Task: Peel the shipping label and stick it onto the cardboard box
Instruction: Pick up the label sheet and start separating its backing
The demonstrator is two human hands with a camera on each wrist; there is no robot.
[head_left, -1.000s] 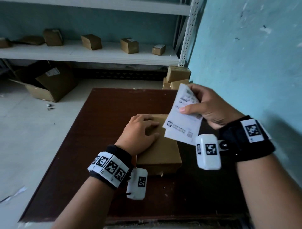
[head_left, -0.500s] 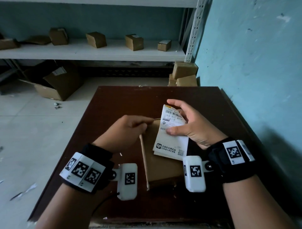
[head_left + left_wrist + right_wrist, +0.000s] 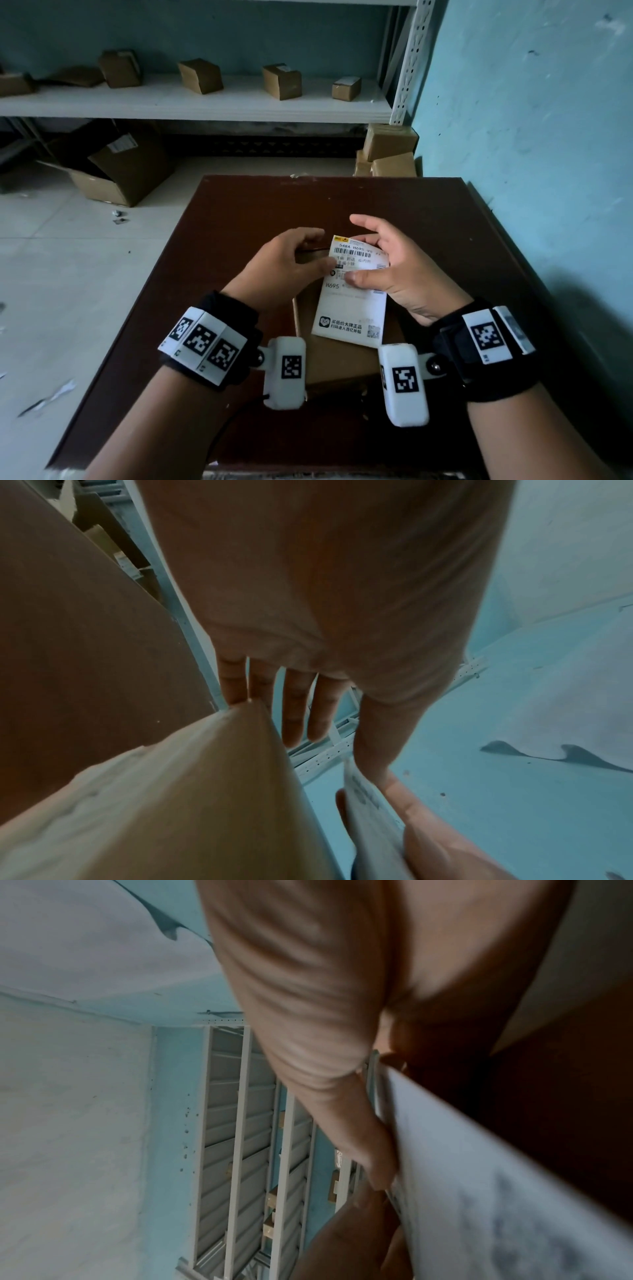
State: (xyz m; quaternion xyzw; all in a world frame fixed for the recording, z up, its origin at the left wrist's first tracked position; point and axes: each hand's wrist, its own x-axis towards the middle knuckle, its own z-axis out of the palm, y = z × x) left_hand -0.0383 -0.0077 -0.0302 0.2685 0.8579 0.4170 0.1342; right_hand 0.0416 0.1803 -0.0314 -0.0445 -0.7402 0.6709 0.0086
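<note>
Now the left hand (image 3: 284, 263) has come across from 9 o'clock, and its thumb and fingers pinch the shipping label's (image 3: 352, 294) left edge. The right hand (image 3: 394, 270) keeps its thumb clamped on the label's face, fingers behind. The label hangs between both hands, over the closed cardboard box (image 3: 329, 363) on the brown counter (image 3: 222, 219).

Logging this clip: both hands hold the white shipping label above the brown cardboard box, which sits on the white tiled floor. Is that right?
Not quite. The brown cardboard box sits on the dark brown wooden table, not the floor, as the head view shows. The rest holds: the left hand and right hand hold the white shipping label above it.
</note>
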